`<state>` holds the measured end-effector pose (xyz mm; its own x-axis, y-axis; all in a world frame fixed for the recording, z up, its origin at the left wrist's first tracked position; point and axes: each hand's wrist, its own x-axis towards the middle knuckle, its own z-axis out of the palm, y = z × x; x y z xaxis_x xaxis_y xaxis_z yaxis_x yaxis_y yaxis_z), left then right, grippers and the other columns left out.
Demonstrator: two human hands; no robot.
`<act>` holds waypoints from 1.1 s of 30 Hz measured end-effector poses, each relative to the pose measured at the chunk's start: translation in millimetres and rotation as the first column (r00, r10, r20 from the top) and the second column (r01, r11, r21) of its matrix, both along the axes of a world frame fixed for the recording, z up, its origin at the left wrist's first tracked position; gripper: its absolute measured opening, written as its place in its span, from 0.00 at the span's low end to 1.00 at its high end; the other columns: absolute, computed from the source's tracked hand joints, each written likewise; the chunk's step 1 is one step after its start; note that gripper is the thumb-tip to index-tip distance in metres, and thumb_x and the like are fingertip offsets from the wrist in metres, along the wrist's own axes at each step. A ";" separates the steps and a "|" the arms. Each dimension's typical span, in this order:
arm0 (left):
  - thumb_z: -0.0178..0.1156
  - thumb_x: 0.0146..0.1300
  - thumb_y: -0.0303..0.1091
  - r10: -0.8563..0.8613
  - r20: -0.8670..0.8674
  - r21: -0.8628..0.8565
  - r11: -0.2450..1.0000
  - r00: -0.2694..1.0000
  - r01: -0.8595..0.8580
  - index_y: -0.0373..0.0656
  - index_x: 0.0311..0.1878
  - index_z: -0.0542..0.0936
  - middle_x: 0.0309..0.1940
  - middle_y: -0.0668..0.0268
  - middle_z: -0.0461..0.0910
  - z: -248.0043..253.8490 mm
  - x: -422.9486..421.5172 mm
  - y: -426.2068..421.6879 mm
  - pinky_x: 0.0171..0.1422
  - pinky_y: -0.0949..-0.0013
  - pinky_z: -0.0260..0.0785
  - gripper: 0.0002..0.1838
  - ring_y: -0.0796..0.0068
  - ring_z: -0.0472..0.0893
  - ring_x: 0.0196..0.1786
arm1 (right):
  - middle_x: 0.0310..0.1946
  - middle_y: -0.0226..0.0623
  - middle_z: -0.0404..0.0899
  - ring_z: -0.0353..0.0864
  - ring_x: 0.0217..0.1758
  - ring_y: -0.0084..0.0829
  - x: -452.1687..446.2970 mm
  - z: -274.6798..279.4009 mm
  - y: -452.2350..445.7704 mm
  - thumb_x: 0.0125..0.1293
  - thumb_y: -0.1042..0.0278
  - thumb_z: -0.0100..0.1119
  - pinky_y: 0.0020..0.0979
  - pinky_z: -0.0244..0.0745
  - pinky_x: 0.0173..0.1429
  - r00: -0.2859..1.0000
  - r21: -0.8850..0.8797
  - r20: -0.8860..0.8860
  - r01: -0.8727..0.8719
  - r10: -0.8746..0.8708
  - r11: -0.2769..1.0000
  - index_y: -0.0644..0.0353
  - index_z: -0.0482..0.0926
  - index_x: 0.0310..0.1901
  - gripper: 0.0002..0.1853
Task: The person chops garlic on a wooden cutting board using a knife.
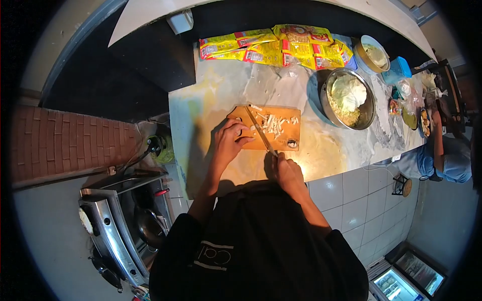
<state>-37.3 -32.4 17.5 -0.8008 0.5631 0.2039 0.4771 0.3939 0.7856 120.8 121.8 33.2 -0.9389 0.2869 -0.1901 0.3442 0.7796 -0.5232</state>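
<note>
An orange cutting board (246,142) lies on the marbled counter in front of me. Pale chopped strips (272,124) are spread over its middle and right part. My right hand (288,173) is wrapped round the handle of a knife (260,132), whose blade slants up and left across the board. At the board's left side rests my left hand (229,139), fingers apart and bent, beside a few small pale pieces; nothing shows clearly between them. A small dark round item (292,143) sits at the board's lower right corner.
Yellow packets (266,52) line the counter's back. A metal bowl (370,113) with cabbage and chopped food stands right of the board, near another bowl (369,62) and a blue container (397,70). Another person (454,158) is at the far right. A stove (108,236) stands lower left.
</note>
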 end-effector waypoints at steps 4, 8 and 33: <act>0.76 0.45 0.31 0.022 -0.031 -0.029 0.999 0.999 -0.023 0.38 0.38 0.83 0.42 0.61 0.80 -0.9 3.0 1.6 0.40 0.68 0.78 0.16 0.63 0.82 0.41 | 0.20 0.58 0.77 0.78 0.25 0.59 -9.8 33.9 1.2 0.69 0.68 0.51 0.54 0.71 0.31 0.996 -0.116 0.018 0.093 -0.091 0.989 0.67 0.70 0.36 0.09; 0.75 0.46 0.30 0.060 0.026 -0.021 0.998 0.998 -0.060 0.38 0.39 0.84 0.42 0.61 0.80 -5.7 5.1 3.1 0.40 0.68 0.79 0.16 0.63 0.82 0.41 | 0.18 0.56 0.76 0.78 0.24 0.58 -6.1 2.8 -0.5 0.69 0.68 0.51 0.52 0.71 0.30 0.996 -0.089 0.000 0.083 -0.084 0.993 0.67 0.70 0.36 0.10; 0.75 0.46 0.27 0.129 0.123 0.027 0.991 0.984 -0.134 0.43 0.38 0.87 0.38 0.63 0.80 -6.0 8.4 9.6 0.39 0.68 0.78 0.13 0.68 0.82 0.38 | 0.23 0.58 0.77 0.79 0.28 0.58 -1.1 -6.3 5.2 0.68 0.68 0.50 0.52 0.72 0.33 1.000 -0.053 0.013 -0.021 0.021 0.998 0.69 0.70 0.38 0.10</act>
<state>-28.9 -22.8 11.5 -0.8873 0.4457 0.1187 0.3237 0.4185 0.8486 119.6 127.0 26.9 -0.9419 0.2563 -0.2171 0.3352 0.7580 -0.5595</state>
